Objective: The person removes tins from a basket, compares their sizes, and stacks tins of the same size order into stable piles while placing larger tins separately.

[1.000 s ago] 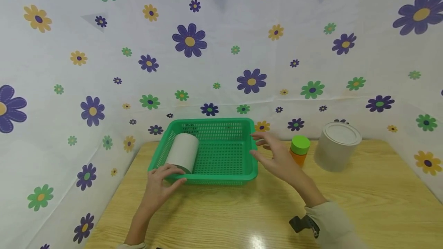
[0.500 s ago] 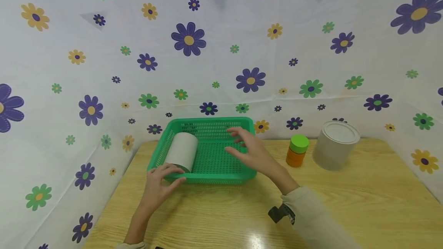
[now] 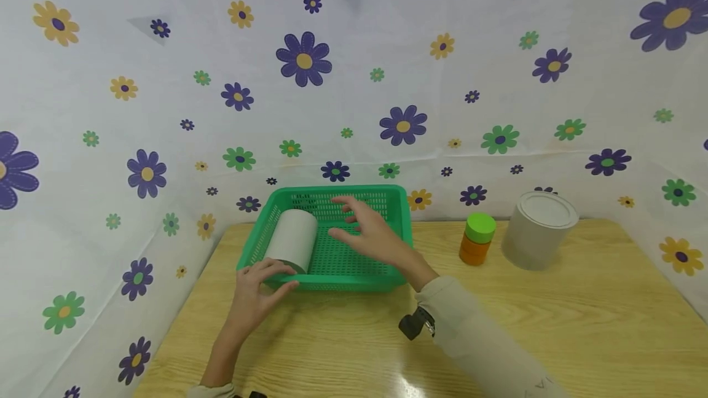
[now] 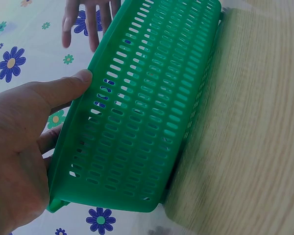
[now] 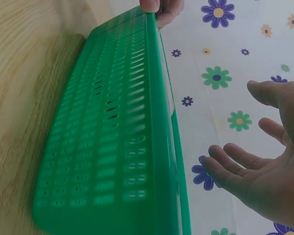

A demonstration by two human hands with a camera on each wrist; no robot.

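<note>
Flower-printed cloth [image 3: 354, 78] walls in a pale wooden table [image 3: 553, 324] seen from the head camera, where a green basket [image 3: 354, 282] sits toward the back left. Inside it, a grey roll [image 3: 291, 240] lies on its side against the left wall. The left hand [image 3: 257, 296] grips the basket's near left corner, fingers curled over the rim. The right hand [image 3: 372, 235] hovers above the basket's middle, fingers spread wide and holding nothing. To the right stand an orange bottle with a green cap [image 3: 477, 239] and, beyond it, a grey tin [image 3: 539, 230].

From the left wrist, the thumb [image 4: 63, 88] presses the basket's slotted outer wall [image 4: 152, 112]; the other hand's fingertips [image 4: 90, 19] show past the far rim.

From the right wrist, the open palm [image 5: 264, 171] hangs clear of the basket rim [image 5: 164, 122], apart from it, fingers loosely extended.
</note>
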